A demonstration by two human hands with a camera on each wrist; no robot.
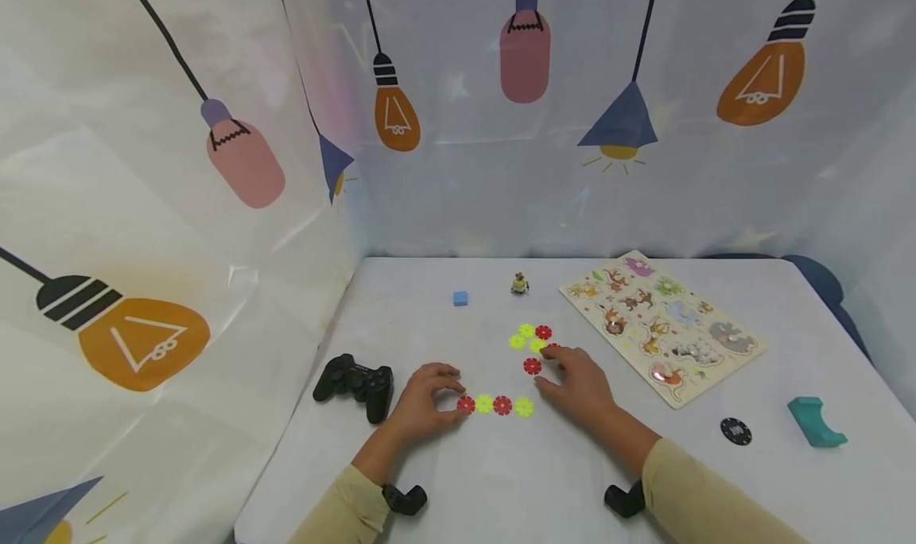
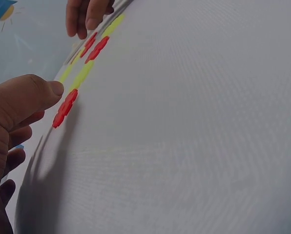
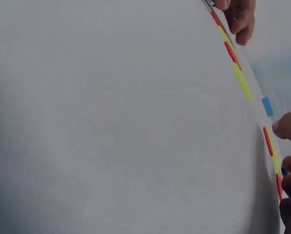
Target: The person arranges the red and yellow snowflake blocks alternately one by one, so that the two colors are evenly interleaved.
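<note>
My left hand (image 1: 424, 401) pinches the red end disc (image 1: 466, 404) of a flat row of four red and yellow plastic flower-shaped discs (image 1: 494, 405) lying on the white table (image 1: 501, 480). My right hand (image 1: 576, 381), fingers curled, touches a red disc (image 1: 532, 365) below a cluster of like discs (image 1: 531, 337). Left lies a black game controller (image 1: 355, 382); right, a wooden animal puzzle board (image 1: 661, 325). A black round chip (image 1: 735, 431) bears writing too small to read.
</note>
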